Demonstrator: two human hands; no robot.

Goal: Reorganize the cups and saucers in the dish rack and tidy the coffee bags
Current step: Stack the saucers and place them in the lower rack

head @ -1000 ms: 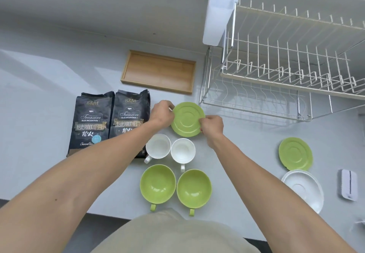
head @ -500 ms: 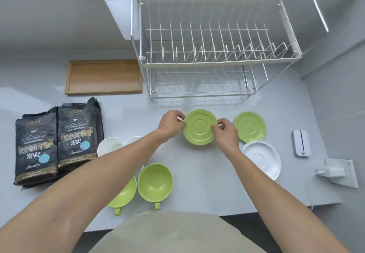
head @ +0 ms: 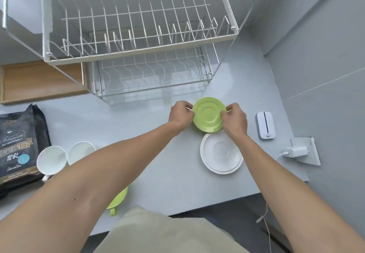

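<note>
Now both hands (head: pixel 209 114) on green saucer (head: pixel 209 115), above white saucer (head: pixel 221 152).

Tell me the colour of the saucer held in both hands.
Light green saucer, with raised concentric rings, seen in the head view.

A green saucer (head: pixel 209 114), held flat at both edges, sits before the empty two-tier rack (head: pixel 138 41), a white saucer (head: pixel 221 152) just beside it, two white cups (head: pixel 51 160) against a black coffee bag (head: pixel 18 144).
</note>
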